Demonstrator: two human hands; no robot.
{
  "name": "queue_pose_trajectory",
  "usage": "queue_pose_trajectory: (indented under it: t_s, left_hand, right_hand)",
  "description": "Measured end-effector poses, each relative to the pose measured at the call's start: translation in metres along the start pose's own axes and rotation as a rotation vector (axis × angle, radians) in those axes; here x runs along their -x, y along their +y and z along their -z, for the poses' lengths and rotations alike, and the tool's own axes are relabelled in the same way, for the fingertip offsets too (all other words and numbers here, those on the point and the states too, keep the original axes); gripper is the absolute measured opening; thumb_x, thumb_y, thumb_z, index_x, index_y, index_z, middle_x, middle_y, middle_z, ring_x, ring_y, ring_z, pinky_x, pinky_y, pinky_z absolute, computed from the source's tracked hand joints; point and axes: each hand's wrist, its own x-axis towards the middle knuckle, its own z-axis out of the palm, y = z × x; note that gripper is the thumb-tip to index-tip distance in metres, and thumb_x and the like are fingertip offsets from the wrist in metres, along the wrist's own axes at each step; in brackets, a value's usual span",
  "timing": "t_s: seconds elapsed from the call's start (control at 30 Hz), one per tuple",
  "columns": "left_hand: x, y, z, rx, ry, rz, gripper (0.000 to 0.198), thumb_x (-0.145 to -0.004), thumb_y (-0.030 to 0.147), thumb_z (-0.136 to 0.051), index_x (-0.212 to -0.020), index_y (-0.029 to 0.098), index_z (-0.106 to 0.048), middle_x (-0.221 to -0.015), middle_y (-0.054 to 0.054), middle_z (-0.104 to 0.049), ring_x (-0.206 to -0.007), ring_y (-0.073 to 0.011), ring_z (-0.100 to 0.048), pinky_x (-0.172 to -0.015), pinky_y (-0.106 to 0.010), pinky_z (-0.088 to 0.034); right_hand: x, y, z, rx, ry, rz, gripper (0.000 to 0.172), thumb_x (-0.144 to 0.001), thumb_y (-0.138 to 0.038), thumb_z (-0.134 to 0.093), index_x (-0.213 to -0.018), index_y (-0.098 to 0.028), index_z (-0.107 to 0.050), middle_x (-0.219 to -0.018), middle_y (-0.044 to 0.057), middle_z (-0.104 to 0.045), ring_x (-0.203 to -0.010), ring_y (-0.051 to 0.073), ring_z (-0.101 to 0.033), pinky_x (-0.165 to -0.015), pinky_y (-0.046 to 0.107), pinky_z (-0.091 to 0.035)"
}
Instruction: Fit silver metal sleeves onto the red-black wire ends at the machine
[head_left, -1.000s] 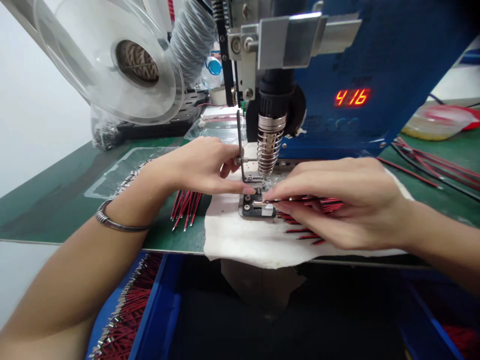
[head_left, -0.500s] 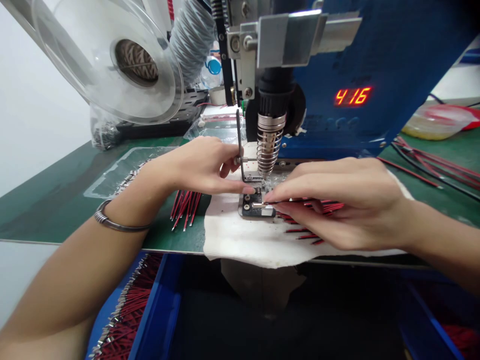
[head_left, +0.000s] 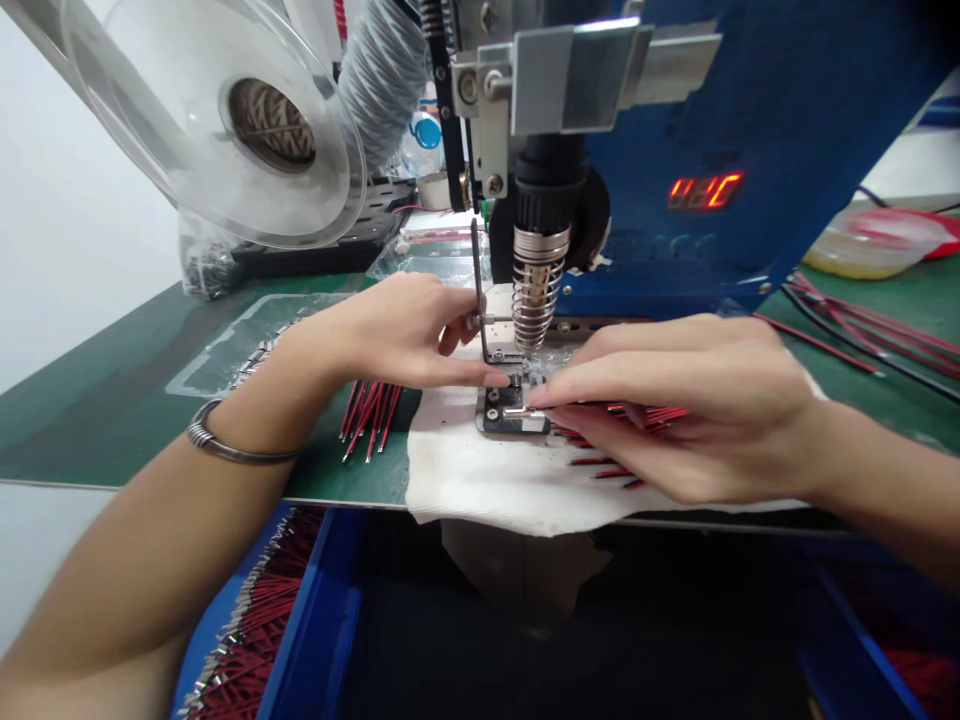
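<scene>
My left hand [head_left: 390, 335] rests on the bench with its fingers together, the fingertips pressing a small metal part against the black jig [head_left: 511, 412]. My right hand [head_left: 675, 395] is closed in a pinch on a red and black wire [head_left: 600, 410], feeding its end into the jig, with more wires bunched under the palm. Directly above the jig hangs the soldering head [head_left: 538, 290] with a coiled spring around it. A bracelet [head_left: 225, 445] circles my left wrist.
A white cloth [head_left: 495, 480] lies under the jig. Several red-black wires [head_left: 371, 410] lie left of it. A blue machine [head_left: 750, 130] with a red display [head_left: 703, 190] stands behind. A clear solder reel [head_left: 225, 110] hangs upper left. Blue bins [head_left: 255, 620] of wires sit below.
Both hands hold nearly still at the jig. The red display has gone from 416 to a changing, unreadable figure.
</scene>
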Motion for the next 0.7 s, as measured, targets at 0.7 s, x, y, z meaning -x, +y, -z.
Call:
queue_pose_trajectory:
  t_s: [0.7]
  left_hand:
    - [0.001, 0.000, 0.001, -0.008, 0.017, -0.032, 0.055, -0.086, 0.075, -0.061, -0.076, 0.021, -0.058, -0.068, -0.003, -0.066, -0.056, -0.0150, -0.053, -0.056, -0.031, -0.034]
  right_hand:
    - [0.024, -0.024, 0.009, 0.295, 0.088, 0.087, 0.034, -0.114, -0.030, -0.043, -0.119, -0.029, -0.077, -0.108, -0.002, -0.082, -0.086, 0.015, -0.074, -0.073, 0.033, -0.058]
